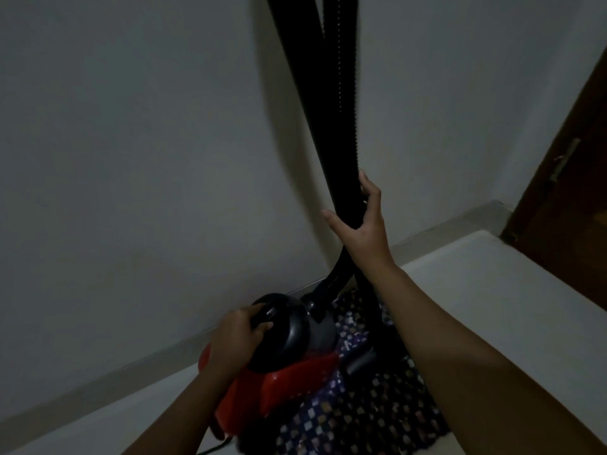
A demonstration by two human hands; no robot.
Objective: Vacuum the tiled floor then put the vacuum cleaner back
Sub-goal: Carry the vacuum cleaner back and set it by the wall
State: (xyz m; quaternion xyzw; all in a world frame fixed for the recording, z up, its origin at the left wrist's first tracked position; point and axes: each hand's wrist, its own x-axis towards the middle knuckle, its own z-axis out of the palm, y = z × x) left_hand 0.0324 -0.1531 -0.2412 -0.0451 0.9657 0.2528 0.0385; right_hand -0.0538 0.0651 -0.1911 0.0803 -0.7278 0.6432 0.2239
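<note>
Now the left hand (239,338) grips the red vacuum cleaner (282,385) on the patterned mat (361,418) by the far wall (131,126). The right hand (363,223) clasps its upright tube (310,93), which may slide and topple once let go.

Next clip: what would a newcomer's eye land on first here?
The red vacuum, low centre on a patterned mat by the wall, stands out in the dim room. The left hand grips its black top, while the right hand holds the black tube rising past the top edge.
</note>
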